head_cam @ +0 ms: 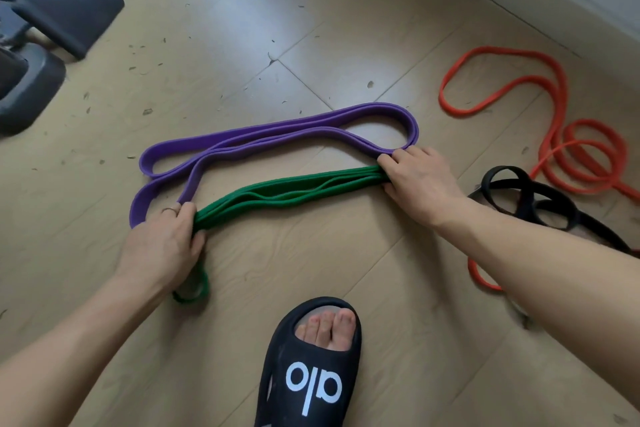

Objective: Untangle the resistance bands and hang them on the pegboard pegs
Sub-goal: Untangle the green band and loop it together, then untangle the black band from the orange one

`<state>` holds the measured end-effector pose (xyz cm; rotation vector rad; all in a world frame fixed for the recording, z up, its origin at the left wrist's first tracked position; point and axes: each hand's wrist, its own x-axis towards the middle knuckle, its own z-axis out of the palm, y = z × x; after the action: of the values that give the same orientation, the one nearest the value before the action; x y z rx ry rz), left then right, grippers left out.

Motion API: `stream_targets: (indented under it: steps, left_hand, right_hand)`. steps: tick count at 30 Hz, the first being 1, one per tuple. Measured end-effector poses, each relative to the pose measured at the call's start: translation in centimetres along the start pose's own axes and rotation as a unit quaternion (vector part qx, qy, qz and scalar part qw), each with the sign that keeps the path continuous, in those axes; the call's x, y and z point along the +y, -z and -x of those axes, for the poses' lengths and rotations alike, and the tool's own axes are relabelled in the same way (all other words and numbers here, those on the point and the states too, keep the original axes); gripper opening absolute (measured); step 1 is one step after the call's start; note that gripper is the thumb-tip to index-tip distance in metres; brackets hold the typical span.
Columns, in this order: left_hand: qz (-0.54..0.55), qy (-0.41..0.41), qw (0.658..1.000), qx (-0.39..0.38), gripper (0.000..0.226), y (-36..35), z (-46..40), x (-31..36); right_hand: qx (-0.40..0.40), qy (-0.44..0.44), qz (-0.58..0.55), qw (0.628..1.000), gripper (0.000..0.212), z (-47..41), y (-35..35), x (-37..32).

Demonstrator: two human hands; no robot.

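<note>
the folded green band runs between both hands on the floor, the left hand with fingers curled round one end, the right hand pinching the other, the purple band just beyond the fingertips

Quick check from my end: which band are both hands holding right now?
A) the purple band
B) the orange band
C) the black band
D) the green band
D. The left hand and the right hand each grip an end of the folded green band, stretched between them on the floor; the purple band, orange band and black band lie unheld.
</note>
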<state>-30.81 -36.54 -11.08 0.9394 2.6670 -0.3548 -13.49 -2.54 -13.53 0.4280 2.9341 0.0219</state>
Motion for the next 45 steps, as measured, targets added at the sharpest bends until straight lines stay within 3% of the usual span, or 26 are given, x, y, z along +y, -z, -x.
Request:
stream_targets:
  steps: [4, 8, 11, 14, 18, 20, 22, 25, 27, 29, 30, 33, 36, 41, 43, 45]
  left_hand:
    - [-0.085, -0.032, 0.995, -0.037, 0.034, 0.0, -0.5, 0.6]
    - [-0.148, -0.030, 0.987, -0.055, 0.064, 2.1, -1.1, 1.6]
    - [-0.123, -0.068, 0.989, -0.033, 0.068, 4.8, -1.9, 4.9]
    - [-0.073, -0.146, 0.987, 0.007, 0.064, 7.5, -2.7, 11.2]
    - [0.026, -0.264, 0.964, 0.033, 0.054, 9.2, -2.4, 21.1]
    - [0.026, -0.312, 0.949, 0.032, 0.052, 9.4, -1.9, 25.1]
    - [0.008, -0.348, 0.937, 0.030, 0.049, 9.4, -1.2, 28.2]
    - [-0.011, -0.374, 0.927, 0.018, 0.049, 8.8, 0.1, 31.2]
    - [-0.010, -0.383, 0.923, 0.010, 0.050, 8.7, 0.9, 32.4]
    - [0.008, -0.393, 0.919, 0.016, 0.054, 9.4, 1.8, 32.8]
    - [0.028, -0.396, 0.918, 0.015, 0.060, 10.2, 2.3, 32.8]
    - [0.106, -0.402, 0.909, -0.006, 0.080, 13.9, 4.5, 32.6]
    - [0.173, -0.401, 0.898, -0.064, 0.097, 19.4, 7.5, 32.8]
    - [0.266, -0.425, 0.859, -0.103, 0.130, 29.5, 13.2, 34.0]
    - [0.325, -0.432, 0.833, -0.116, 0.118, 32.8, 16.4, 34.5]
    - [0.378, -0.449, 0.801, -0.117, 0.089, 35.3, 19.5, 34.9]
  right_hand:
    - [-0.006, -0.054, -0.015, 0.998, 0.030, 0.0, -0.2, -0.8]
    - [0.019, -0.070, -0.044, 0.996, 0.046, 1.3, 0.2, -0.9]
    - [0.082, -0.088, -0.082, 0.989, 0.044, 3.8, 0.6, 1.2]
    - [0.128, -0.197, -0.114, 0.965, 0.032, 7.4, 1.1, 4.8]
    - [0.027, -0.343, -0.162, 0.925, 0.043, 11.7, 0.9, 8.9]
    - [-0.048, -0.334, -0.177, 0.925, 0.054, 12.9, 0.7, 9.8]
    - [-0.092, -0.278, -0.107, 0.950, 0.047, 13.3, 0.1, 9.9]
    - [-0.097, -0.237, -0.017, 0.967, 0.026, 13.4, 0.1, 9.6]
    - [-0.082, -0.260, -0.055, 0.961, 0.026, 13.8, 0.7, 9.5]
    - [-0.050, -0.312, -0.187, 0.930, 0.025, 14.8, 2.7, 10.0]
    - [-0.034, -0.339, -0.284, 0.896, 0.022, 15.6, 4.1, 10.4]
    - [0.016, -0.385, -0.536, 0.752, 0.025, 18.1, 9.6, 11.6]
    - [0.079, -0.392, -0.655, 0.641, 0.018, 21.0, 16.2, 12.4]
    - [0.192, -0.364, -0.733, 0.542, 0.041, 27.4, 27.8, 10.5]
    - [0.234, -0.342, -0.741, 0.529, 0.042, 30.3, 32.0, 9.1]
    - [0.270, -0.327, -0.726, 0.542, 0.041, 32.9, 35.0, 7.7]
